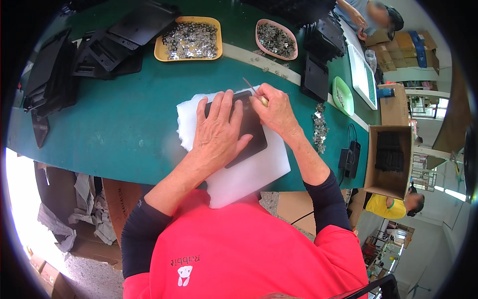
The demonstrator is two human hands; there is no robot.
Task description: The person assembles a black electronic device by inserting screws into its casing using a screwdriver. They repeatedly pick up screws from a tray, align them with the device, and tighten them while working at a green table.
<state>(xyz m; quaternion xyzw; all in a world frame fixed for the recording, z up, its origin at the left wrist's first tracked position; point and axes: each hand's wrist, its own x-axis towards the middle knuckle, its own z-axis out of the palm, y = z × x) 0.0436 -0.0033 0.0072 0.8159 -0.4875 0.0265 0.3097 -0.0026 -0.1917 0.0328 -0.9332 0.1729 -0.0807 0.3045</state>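
A flat black plastic panel (256, 142) lies on a white foam sheet (264, 172) in front of me. Pressed flat across the panel is my left hand (217, 127), its fingers stretched out and spread. My right hand (277, 110) is closed at the panel's far right corner. It grips a thin pointed tool with a pale yellow handle (263, 101), whose narrow shaft points up and to the left, away from the panel. My fingers hide part of the tool, so its exact kind does not show.
Small metal clips fill a yellow tray (158, 50), a pink tray (257, 35) and a green tray (350, 102). More clips (320, 129) lie loose on the right. Black panels (50, 79) are stacked left. An open carton (371, 164) stands right. Other people work beyond.
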